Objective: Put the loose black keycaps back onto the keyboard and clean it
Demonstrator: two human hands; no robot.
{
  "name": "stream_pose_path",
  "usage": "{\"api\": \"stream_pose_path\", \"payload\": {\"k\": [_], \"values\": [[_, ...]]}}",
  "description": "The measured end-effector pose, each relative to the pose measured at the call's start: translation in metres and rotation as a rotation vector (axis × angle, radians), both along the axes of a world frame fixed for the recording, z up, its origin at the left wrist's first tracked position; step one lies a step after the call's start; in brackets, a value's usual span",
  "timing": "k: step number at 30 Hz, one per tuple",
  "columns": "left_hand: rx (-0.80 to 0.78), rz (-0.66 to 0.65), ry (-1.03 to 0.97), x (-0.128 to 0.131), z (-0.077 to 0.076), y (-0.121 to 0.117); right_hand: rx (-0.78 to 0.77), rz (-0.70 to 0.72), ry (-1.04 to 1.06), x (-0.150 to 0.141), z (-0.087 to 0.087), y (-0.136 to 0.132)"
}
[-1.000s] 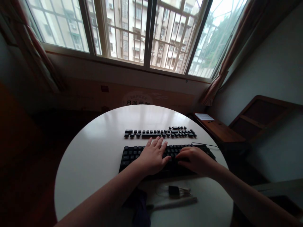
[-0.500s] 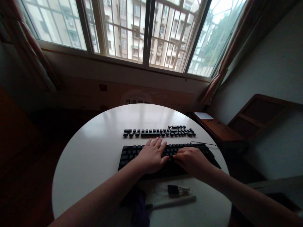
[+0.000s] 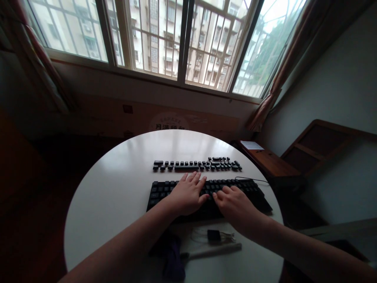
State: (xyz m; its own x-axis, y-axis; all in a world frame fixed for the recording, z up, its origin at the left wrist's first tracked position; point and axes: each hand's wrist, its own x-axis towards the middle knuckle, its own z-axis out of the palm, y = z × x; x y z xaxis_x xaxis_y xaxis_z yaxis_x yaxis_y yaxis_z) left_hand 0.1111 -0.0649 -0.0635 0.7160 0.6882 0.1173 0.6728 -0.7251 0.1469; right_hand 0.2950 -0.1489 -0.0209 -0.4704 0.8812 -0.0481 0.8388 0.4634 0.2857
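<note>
black plastic keyboard, laid under both hands on the white counter, its long axis running roughly from nine to three o'clock. the right hand is curled at the middle keys, fingertips toward ten o'clock; whether they pinch a key cannot be told. the left hand is open, fingers spread toward one o'clock, nearer the loose keycaps rowed at twelve. the keyboard's keys look blocky, its near edge lost in shadow.

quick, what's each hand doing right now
Left hand: open, spread over the keyboard.
Right hand: curled over the keyboard; can't tell whether it holds anything.
</note>
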Motion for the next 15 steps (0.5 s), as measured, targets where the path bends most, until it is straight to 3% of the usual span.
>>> {"api": "stream_pose_path", "payload": {"k": [3,6,11,15], "values": [[-0.014,-0.035,-0.007,-0.003,0.003,0.002,0.001,-0.003,0.100,0.019,0.014,0.004],[-0.005,-0.152,-0.059,-0.007,0.008,0.004,0.095,-0.106,0.224,0.044,0.028,0.027],[0.045,-0.366,-0.270,-0.009,0.015,0.007,0.122,-0.308,0.273,0.078,0.046,0.106],[-0.025,-0.390,-0.336,-0.010,0.016,0.008,0.074,-0.373,0.246,0.080,0.047,0.170]]}}
